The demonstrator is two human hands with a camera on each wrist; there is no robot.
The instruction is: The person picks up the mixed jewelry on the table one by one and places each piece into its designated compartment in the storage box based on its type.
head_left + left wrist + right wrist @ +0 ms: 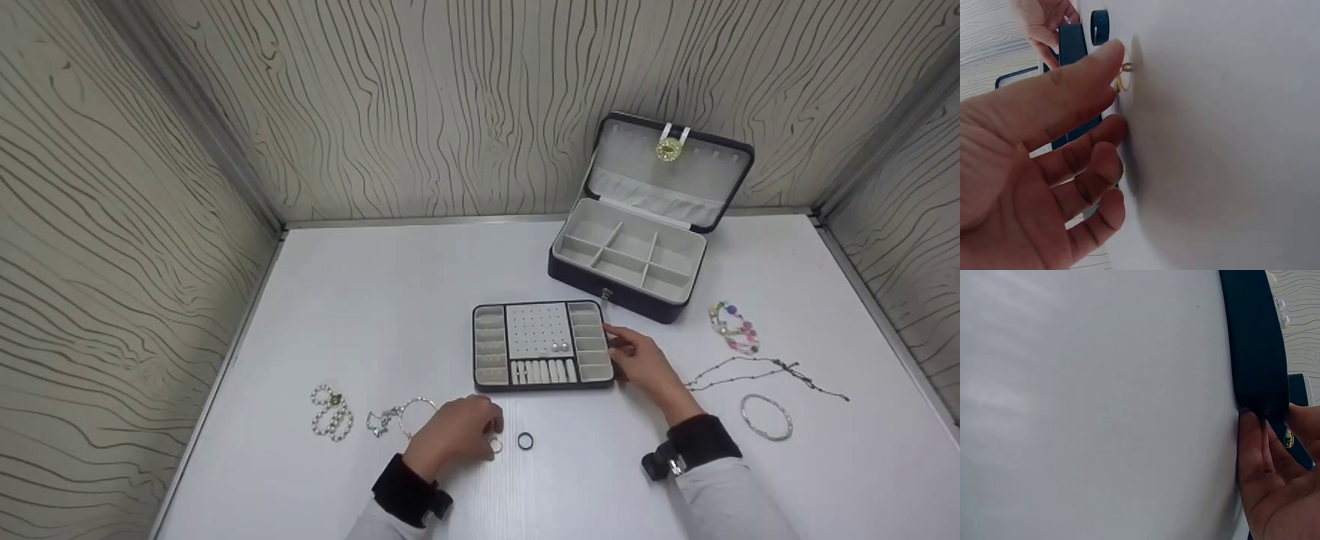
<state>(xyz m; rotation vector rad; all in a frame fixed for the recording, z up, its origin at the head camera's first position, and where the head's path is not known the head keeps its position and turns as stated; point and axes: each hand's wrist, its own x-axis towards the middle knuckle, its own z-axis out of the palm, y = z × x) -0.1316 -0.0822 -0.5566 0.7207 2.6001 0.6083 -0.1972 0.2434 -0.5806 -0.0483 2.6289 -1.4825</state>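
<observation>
My left hand [459, 429] is low over the table, its thumb and forefinger at either side of a thin gold ring [1124, 79], pinching it near the tabletop. A dark ring [525, 441] lies just to the right. My right hand [643, 367] grips the right edge of a dark-rimmed jewelry tray [544, 388], with the thumb above and fingers beneath in the right wrist view. This tray has side compartments, a board with two pearl earrings [560, 346], and a row of white ring rolls [551, 371].
Behind stands an open dark jewelry box [622, 296] with divided compartments. At left lie a pearl strand [330, 427], a silver chain [380, 421] and a thin bangle [416, 400]. At right are a colorful bead bracelet [739, 330], a necklace [750, 364] and a silver bangle [766, 418].
</observation>
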